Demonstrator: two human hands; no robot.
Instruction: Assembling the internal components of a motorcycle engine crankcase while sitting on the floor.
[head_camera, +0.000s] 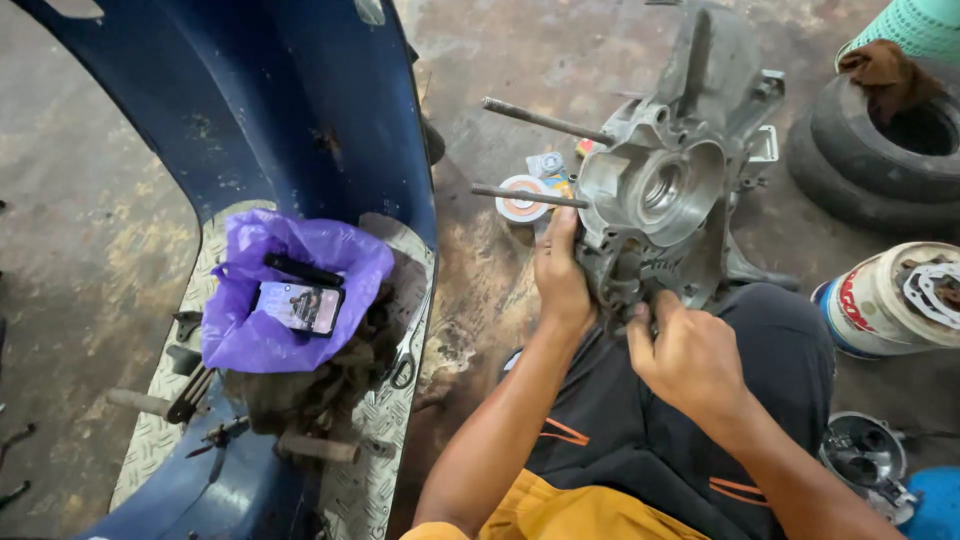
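On the blue scooter floorboard (395, 480) at my left lies a purple bag (250, 320) with a phone (300, 306). My left hand (560, 275) grips the grey engine casing's (665, 190) left edge on my knee, and my right hand (690, 355) pinches its lower rim. I seem to be steadying and inspecting it; next calls for firm support.

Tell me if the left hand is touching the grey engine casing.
Touching. The head view shows the left hand pressed flat against the near-left edge of the engine casing, with no gap.

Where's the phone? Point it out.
In the head view the phone lies screen up on a purple bag at the left, on the blue scooter's footboard, well left of the left hand on the engine case.
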